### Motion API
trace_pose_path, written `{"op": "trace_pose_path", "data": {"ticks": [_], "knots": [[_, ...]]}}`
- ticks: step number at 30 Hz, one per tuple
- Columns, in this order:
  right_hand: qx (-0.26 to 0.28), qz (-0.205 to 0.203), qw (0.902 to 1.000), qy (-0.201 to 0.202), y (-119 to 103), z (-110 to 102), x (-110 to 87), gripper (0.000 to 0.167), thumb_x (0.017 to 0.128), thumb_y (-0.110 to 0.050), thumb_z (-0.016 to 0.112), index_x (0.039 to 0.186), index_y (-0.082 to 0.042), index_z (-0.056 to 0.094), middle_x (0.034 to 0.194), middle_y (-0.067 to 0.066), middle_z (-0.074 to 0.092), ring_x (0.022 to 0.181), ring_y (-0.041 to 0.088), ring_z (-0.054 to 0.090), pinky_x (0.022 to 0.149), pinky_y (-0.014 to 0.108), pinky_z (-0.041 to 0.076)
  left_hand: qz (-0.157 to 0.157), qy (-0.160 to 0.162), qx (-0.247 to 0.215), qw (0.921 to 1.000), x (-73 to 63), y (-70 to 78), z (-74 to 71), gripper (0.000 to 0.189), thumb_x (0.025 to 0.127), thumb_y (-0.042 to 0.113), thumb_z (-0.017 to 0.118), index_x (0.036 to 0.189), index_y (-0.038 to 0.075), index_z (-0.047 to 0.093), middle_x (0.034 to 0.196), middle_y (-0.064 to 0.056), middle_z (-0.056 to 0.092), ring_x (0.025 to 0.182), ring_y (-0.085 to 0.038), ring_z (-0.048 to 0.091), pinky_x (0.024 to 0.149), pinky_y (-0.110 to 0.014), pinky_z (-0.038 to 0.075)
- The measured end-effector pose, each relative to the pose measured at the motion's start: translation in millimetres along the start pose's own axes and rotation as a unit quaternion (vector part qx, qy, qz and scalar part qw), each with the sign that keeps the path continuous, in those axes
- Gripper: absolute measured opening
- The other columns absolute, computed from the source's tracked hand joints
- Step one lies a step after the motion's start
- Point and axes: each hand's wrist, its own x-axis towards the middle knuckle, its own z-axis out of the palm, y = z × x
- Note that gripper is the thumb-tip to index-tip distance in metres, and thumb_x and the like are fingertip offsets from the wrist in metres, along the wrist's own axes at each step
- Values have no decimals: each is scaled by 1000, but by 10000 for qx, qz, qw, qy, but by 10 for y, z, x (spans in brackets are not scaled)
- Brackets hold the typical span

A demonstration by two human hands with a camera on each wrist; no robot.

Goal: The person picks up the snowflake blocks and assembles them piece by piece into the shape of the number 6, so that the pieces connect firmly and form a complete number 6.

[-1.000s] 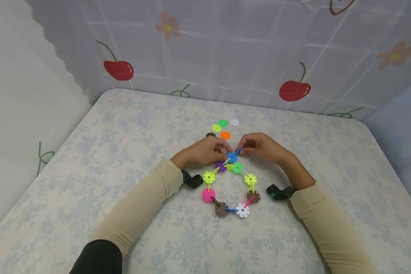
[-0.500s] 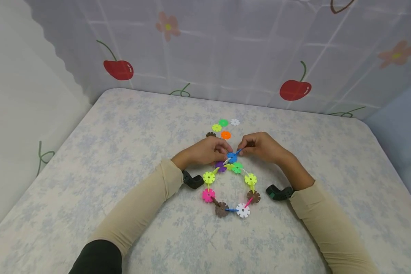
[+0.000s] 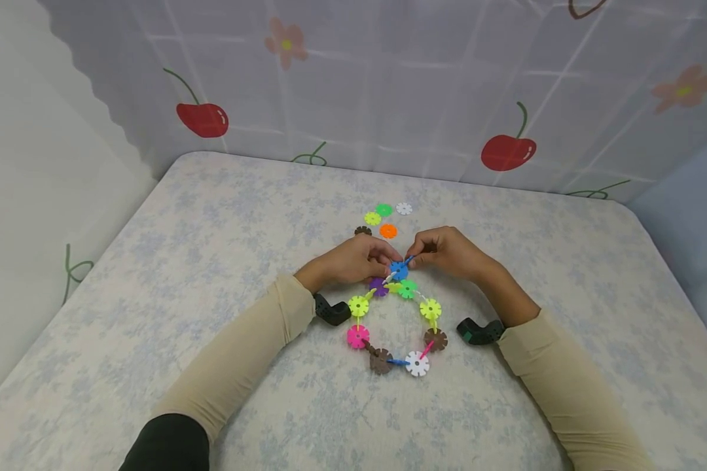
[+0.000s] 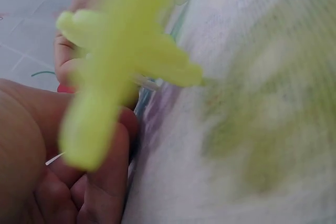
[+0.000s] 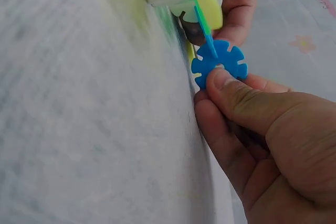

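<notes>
Notched plastic discs form a ring on the cloth, with a white disc (image 3: 417,364) at its near side. At the far side, one blue disc (image 3: 398,271) rises beside the purple disc (image 3: 380,286) and the green disc (image 3: 408,289). My left hand (image 3: 359,258) pinches that blue disc at its left edge, its fingertips partly hidden. Between right thumb and fingers, a second blue disc (image 5: 223,59) is pinched; my right hand (image 3: 450,252) holds it edge-on against the first one's slots. A blurred yellow disc (image 4: 121,61) fills much of the left wrist view.
Beyond the hands lie loose discs: green (image 3: 383,209), white (image 3: 404,209), yellow (image 3: 372,218), orange (image 3: 388,231) and a dark brown disc (image 3: 362,231) partly behind the left hand. Black wrist devices (image 3: 332,310) sit below both hands. A cherry-print curtain (image 3: 353,85) hangs behind the table.
Both hands keep almost the same pose around the two blue discs. The right hand shifts only very slightly, and the head view tilts a little.
</notes>
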Motion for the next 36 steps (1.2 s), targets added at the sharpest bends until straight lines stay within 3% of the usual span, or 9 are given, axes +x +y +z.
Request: {"op": "trace_pose_path", "data": {"ticks": [7,13,19,24,30,33,36], "knots": [[-84,0,9999,97,-28,35,6,7,91,3,73,87,-2,75,89,8,74,84,21,66,71,26,51,-196,-50,-105,9997,-22,21,-10,26,101,1,61,126,1,66,98,-9,68,67,-15,56,62,-26,50],[-55,179,9998,32,-35,57,25,8,92,3,72,98,-3,74,95,8,75,91,23,69,78,27,53,-414,-161,-44,9990,-53,23,-50,26,102,7,61,127,4,65,99,-7,68,73,-16,58,67,-28,52],[-699,396,9968,-21,-60,-85,47,20,94,-1,71,113,-5,71,107,7,73,102,24,66,89,40,52,-392,-89,20,9992,-37,12,-81,22,101,12,62,122,5,66,90,-7,69,73,-17,60,69,-32,55],[-1361,801,9874,7,-2,-286,198,32,98,-8,68,131,-7,66,118,12,68,104,29,63,90,47,51,-402,0,-3,9992,-33,13,-93,21,102,11,62,121,6,65,89,-7,70,71,-18,60,67,-31,54],[-2056,1010,9730,-272,46,-472,512,50,103,-10,61,151,-8,48,126,22,57,102,35,57,91,51,49,-326,-45,-90,9994,-37,-4,-91,22,102,8,61,123,4,66,88,-8,70,67,-17,58,66,-30,53],[-2308,1191,9644,-494,37,-492,650,52,104,-10,56,154,-10,43,121,24,51,99,35,50,88,50,45,-262,-79,-48,9996,-39,1,-78,23,101,8,62,123,4,66,87,-7,69,65,-17,57,65,-30,52],[-2487,1336,9574,-612,15,-473,729,47,104,-10,55,151,-10,49,117,23,48,100,34,48,87,48,44,-190,-104,15,9998,-34,11,-65,22,101,9,62,123,4,66,88,-8,69,65,-18,58,66,-31,53]]}}
